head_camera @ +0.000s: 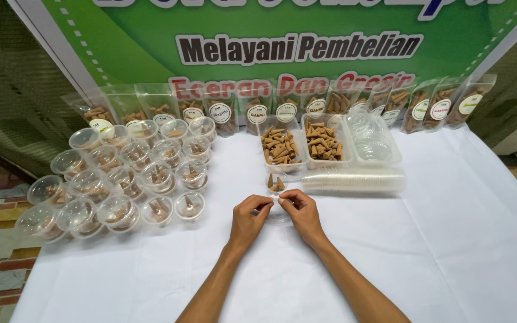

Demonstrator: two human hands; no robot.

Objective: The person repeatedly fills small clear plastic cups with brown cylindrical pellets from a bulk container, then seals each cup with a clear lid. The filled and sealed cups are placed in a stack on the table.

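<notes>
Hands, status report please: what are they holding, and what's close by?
Left hand and right hand pinch a clear lid together. Small cup of brown cones just beyond. Nothing in between.

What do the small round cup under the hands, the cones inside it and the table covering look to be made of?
Small round cup: likely thin clear plastic, glossy, since its contents show through. Small tan cones: matte, probably pressed powder; not certain. White table covering: looks like woven cloth, matte with soft creases.

Lidded cups left of trays, pouches behind, hands before.
</notes>
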